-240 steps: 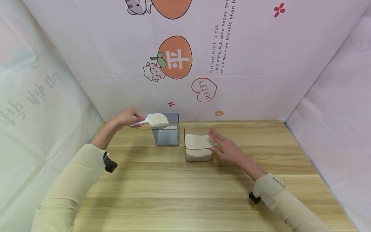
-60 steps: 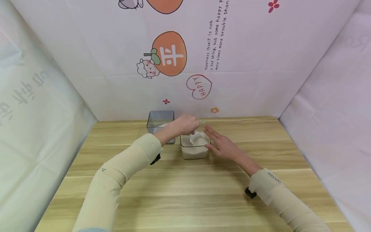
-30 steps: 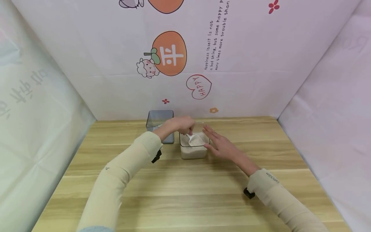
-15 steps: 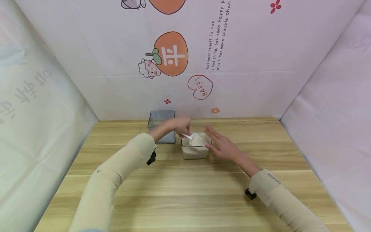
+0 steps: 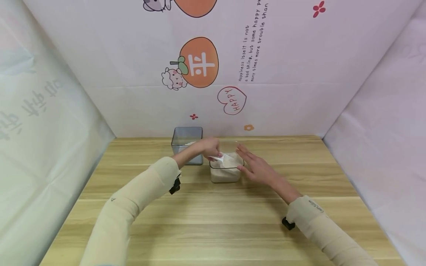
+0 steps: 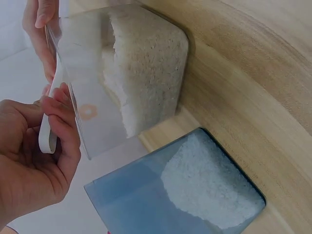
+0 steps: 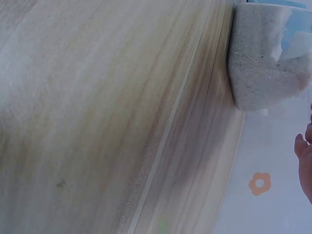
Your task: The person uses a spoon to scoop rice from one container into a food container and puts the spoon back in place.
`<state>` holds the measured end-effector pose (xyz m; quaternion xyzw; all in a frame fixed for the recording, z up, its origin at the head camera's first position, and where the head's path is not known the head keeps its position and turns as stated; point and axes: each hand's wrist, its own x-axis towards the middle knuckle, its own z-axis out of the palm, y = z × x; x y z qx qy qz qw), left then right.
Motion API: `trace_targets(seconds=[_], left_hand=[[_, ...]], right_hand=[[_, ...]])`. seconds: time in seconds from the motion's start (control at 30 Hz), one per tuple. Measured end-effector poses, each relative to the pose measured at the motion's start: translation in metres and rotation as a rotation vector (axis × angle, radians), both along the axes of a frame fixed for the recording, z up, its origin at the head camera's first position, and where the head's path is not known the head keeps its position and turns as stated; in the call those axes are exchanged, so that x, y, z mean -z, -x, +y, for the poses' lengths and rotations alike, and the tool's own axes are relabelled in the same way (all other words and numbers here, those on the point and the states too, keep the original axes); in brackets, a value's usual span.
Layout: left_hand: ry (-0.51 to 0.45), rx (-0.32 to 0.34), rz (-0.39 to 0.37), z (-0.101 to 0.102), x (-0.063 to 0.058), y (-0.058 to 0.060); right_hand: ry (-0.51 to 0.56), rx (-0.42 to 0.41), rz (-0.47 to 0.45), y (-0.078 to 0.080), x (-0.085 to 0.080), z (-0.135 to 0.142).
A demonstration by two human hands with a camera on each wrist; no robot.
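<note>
My left hand [image 5: 210, 146] holds a white scoop [image 5: 218, 158] by its handle, the fingers curled round it in the left wrist view. The scoop's head dips into white rice [image 5: 235, 159] inside a clear square container [image 5: 225, 178]. My right hand [image 5: 257, 168] rests at that container's right rim with its fingers straight; only part of it shows in the right wrist view. Left of the clear container stands a blue-grey see-through container [image 5: 197, 159], partly hidden behind the left forearm. Rice [image 6: 209, 187] lies in its bottom in the left wrist view.
Both containers stand near the back of a wooden table [image 5: 213, 221]. Behind them rises a white sheet [image 5: 283, 74] printed with cartoons and writing, and more white sheeting closes off the left and right sides.
Eight seconds ago the left hand held the loaded scoop over the blue-grey container; it has since moved right, into the clear one. Lately the scoop shifts slightly in the rice; the right hand stays.
</note>
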<state>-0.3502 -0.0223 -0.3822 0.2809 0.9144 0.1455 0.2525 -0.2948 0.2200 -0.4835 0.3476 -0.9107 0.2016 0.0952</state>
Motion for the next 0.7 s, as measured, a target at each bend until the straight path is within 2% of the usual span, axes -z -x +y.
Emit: trace_targets(seconds=[0.27,0.53,0.7], left_hand=[[-0.065,-0.007,0.015,-0.012,0.005,-0.005],[-0.161,-0.06,0.021,-0.022,0.01,-0.015],[-0.224,-0.116,0.0,-0.027,0.01,-0.022]], right_hand=[[0.005,-0.002,0.002,0.0,0.0,-0.001],[-0.001,0.0,-0.001,0.0,0.001,-0.001],[0.009,0.0,0.008,0.0,0.001,-0.001]])
